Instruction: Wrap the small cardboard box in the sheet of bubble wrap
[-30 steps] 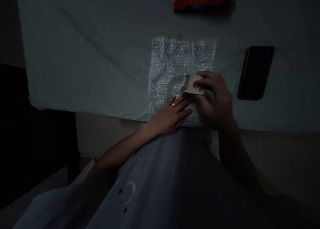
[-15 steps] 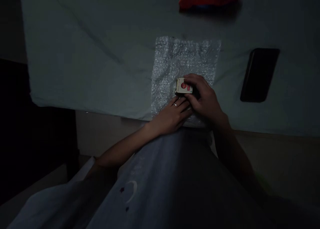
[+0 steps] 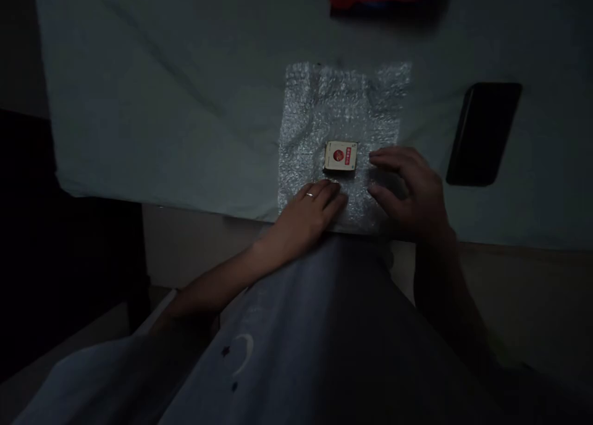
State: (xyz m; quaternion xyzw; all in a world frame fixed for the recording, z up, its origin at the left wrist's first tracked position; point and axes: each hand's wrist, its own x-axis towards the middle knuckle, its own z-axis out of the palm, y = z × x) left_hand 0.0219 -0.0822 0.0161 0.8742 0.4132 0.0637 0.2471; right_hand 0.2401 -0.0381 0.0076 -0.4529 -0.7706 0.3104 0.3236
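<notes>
A: Edges, room?
B: Small box [image 3: 341, 155] lies within bubble wrap [image 3: 315, 97]; wrap reaches bench's [image 3: 162, 134] near edge. Right hand [image 3: 410, 190]: thumb and fingers parted, gripping nothing, gap to box. Left hand [image 3: 308, 210]: palm down on wrap, fingers extended, gripping nothing.
A: Surface?
B: Creased greenish cloth [image 3: 222, 60]; black slab [image 3: 484, 134] well right. Dim room.

Printed marks, no lettering readable
On the small pale box [image 3: 341, 158], a round red emblem [image 3: 338, 155] and a red label [image 3: 348, 156] are printed, too small to be deciphered.
</notes>
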